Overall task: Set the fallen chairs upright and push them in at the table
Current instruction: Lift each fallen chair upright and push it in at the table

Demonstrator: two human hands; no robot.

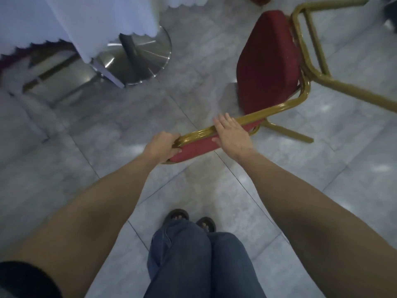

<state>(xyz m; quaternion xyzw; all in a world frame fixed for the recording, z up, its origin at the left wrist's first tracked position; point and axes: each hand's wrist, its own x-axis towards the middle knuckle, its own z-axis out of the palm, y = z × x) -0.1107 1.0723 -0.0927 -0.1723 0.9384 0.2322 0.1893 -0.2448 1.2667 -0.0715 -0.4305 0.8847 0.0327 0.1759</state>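
A chair (pixel 268 61) with a red padded seat and a gold metal frame lies tipped on the grey tile floor, its legs pointing to the right. Its red backrest (pixel 197 147) is lifted toward me. My left hand (pixel 161 147) grips the top corner of the backrest frame, fingers curled round the gold tube. My right hand (pixel 232 136) lies over the backrest's upper rail, fingers fairly straight across the tube and thumb on the red padding. The table (pixel 86 24) stands at the upper left under a white cloth with a scalloped hem.
The table's round steel base (pixel 139 61) and dark post sit on the floor left of the chair. Another gold chair leg (pixel 51 72) shows beneath the cloth at the far left. My feet in sandals (pixel 189 218) stand below the chair.
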